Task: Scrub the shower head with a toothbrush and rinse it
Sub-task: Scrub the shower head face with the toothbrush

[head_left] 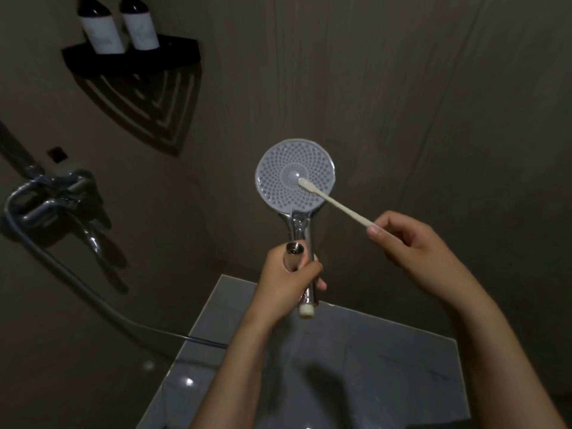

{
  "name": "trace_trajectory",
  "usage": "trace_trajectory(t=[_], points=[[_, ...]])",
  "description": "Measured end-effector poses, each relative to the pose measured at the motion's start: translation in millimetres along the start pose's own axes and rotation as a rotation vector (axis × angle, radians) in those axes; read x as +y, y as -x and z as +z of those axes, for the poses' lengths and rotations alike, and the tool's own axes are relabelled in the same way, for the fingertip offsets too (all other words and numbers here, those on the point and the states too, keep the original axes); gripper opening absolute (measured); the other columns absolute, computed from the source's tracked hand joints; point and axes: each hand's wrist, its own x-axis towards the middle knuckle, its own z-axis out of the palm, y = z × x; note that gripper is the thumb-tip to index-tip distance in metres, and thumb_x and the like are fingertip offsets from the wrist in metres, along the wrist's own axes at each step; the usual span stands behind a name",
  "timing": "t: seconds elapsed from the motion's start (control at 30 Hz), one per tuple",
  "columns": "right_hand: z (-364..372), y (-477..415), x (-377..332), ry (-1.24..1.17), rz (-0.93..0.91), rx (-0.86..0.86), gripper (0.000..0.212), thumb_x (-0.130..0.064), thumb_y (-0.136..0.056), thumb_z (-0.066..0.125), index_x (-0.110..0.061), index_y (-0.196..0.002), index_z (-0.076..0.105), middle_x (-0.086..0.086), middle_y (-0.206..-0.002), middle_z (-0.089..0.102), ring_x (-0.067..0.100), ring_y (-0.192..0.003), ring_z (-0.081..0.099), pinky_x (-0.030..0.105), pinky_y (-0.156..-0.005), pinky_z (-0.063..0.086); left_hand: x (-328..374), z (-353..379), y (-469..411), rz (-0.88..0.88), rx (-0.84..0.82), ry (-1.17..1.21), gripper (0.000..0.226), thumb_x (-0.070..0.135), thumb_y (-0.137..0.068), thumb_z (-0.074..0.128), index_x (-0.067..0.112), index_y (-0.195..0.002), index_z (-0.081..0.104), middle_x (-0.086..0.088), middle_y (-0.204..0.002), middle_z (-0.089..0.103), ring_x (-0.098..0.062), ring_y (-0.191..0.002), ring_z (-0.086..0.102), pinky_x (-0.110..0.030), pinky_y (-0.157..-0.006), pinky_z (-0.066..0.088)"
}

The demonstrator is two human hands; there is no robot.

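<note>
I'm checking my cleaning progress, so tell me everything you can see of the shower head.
The shower head has a round, pale face dotted with rings of small nozzles, and a shiny chrome handle ending in a whitish tip. It is upright, face toward the camera. The left hand grips its handle beside a metal hose end; the toothbrush touches the face near its centre.

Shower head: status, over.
Left hand grips shower head handle and hose end. Right hand pinches toothbrush, bristles on face centre. Nothing in the way.
</note>
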Motion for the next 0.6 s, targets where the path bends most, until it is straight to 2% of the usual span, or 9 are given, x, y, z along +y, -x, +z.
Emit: trace_trajectory(t=[0.07,0.17,0.27,0.37,0.5,0.6], points=[[0.6,-0.2,-0.7,0.012,-0.019,0.005,0.015,-0.034,-0.087,0.055,-0.021,-0.082,0.060,-0.007,-0.058,0.046,0.006,-0.053,0.039,0.022,-0.050,0.032,-2.8,2.7,2.2,0.026,0.000,-0.034,0.051,-0.014,-0.080,0.054,0.022,-0.049,0.036,-0.015,-0.064,0.047,-0.017,-0.046,0.061,-0.022,-0.049,0.044],[4.4,-1.3,-0.3,0.062,-0.028,0.027,0.012,-0.030,-0.090,0.054,-0.021,-0.084,0.060,0.003,-0.066,0.050,0.011,-0.058,0.042,0.029,-0.056,0.035,-10.0,6.0,4.0,0.043,0.025,-0.074,0.050,-0.013,-0.079,0.055,0.022,-0.047,0.039,-0.013,-0.060,0.047,-0.014,-0.042,0.058,-0.024,-0.048,0.047],[11.0,-3.0,0.9,0.069,-0.019,0.063,0.015,-0.027,-0.093,0.050,-0.017,-0.084,0.058,0.000,-0.066,0.047,0.010,-0.061,0.042,0.032,-0.061,0.035,-17.0,7.2,2.9,0.051,0.049,-0.100,0.042,-0.012,-0.077,0.056,0.020,-0.052,0.046,-0.003,-0.053,0.046,-0.012,-0.042,0.057,-0.024,-0.047,0.050],[19.1,-5.7,1.9,0.075,-0.007,0.087,0.016,-0.027,-0.094,0.048,-0.018,-0.083,0.054,-0.003,-0.064,0.046,0.008,-0.060,0.041,0.033,-0.060,0.036,-20.0,8.4,2.0,0.071,0.058,-0.126,0.028,-0.003,-0.072,0.058,0.019,-0.057,0.051,0.006,-0.051,0.047,-0.011,-0.043,0.056,-0.026,-0.048,0.052],[34.4,-8.6,-0.4,0.074,-0.044,0.065,0.012,-0.027,-0.093,0.052,-0.022,-0.083,0.055,-0.008,-0.060,0.047,0.003,-0.056,0.039,0.032,-0.059,0.036,-21.5,11.3,3.0,0.073,0.041,-0.142,0.013,0.007,-0.069,0.060,0.013,-0.059,0.053,0.001,-0.057,0.048,-0.009,-0.045,0.056,-0.032,-0.051,0.054],[39.6,-13.8,-3.8,0.089,-0.071,0.108,0.010,-0.029,-0.090,0.056,-0.023,-0.082,0.057,-0.008,-0.065,0.054,0.003,-0.058,0.045,0.031,-0.060,0.039,-21.6,13.4,4.9,0.095,0.026,-0.162,0.011,0.008,-0.068,0.059,0.007,-0.061,0.051,-0.004,-0.058,0.047,-0.014,-0.047,0.055,-0.029,-0.049,0.051]])
